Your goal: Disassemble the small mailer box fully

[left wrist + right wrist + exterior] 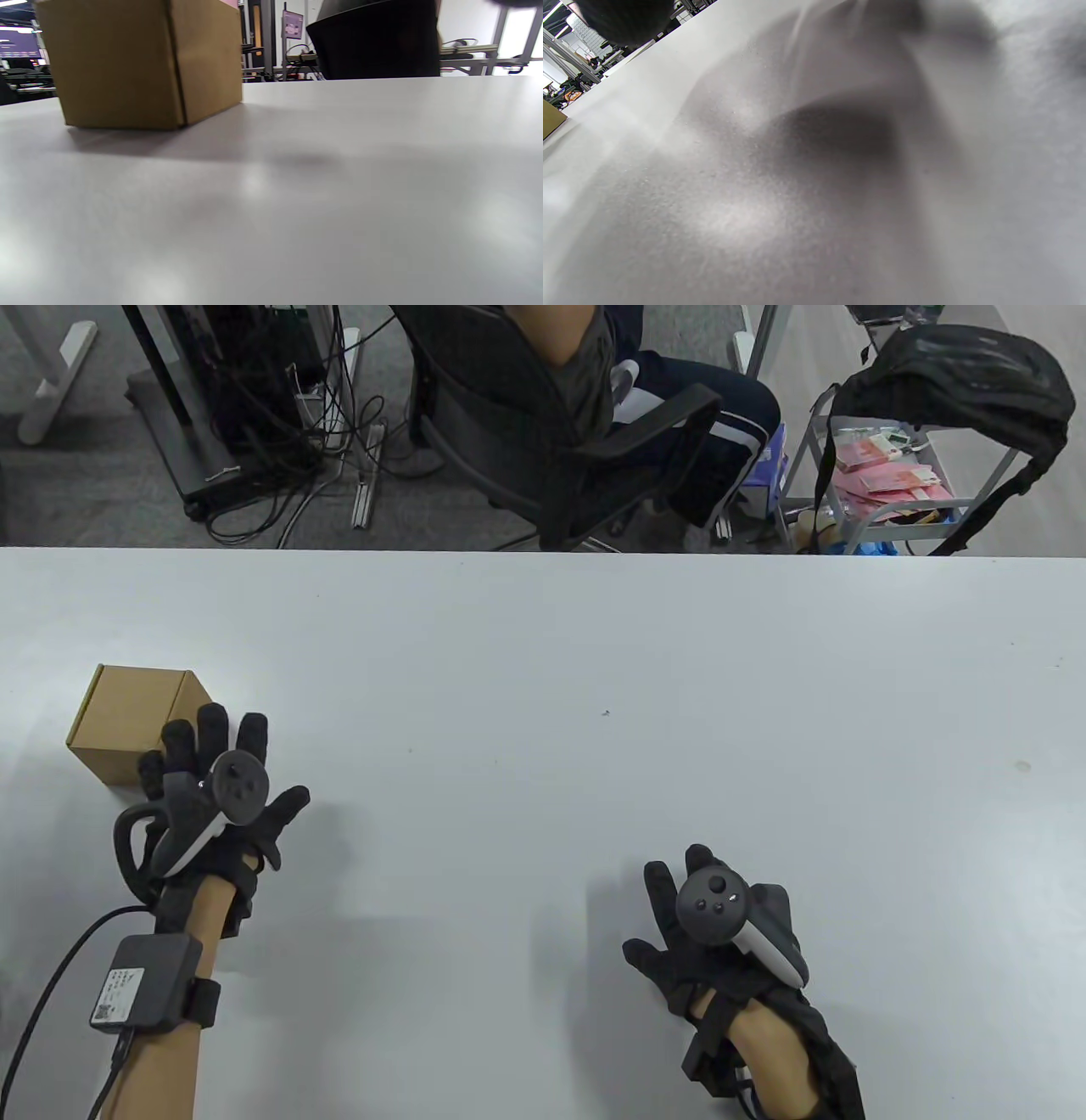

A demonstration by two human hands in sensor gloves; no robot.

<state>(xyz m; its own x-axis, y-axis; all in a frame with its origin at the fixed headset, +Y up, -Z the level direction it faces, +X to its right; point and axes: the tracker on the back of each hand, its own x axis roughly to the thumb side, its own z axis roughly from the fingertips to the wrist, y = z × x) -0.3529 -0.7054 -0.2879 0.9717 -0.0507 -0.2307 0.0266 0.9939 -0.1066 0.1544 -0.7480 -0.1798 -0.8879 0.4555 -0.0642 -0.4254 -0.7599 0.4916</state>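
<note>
The small brown mailer box (136, 712) stands closed on the white table (543, 687) at the left. In the left wrist view the box (140, 63) fills the upper left, with bare table in front of it. My left hand (222, 780) is open with fingers spread just in front of the box's near right corner. The fingertips overlap the box's edge in the table view, and I cannot tell if they touch it. My right hand (687, 916) lies open and empty, palm down, at the near right, far from the box. A box corner (549, 118) shows at the right wrist view's left edge.
Beyond the table's far edge, a person sits in a black office chair (560, 449). A metal cart with a black backpack (950, 390) stands at the back right. Cables and a stand (254, 432) are on the floor at the back left.
</note>
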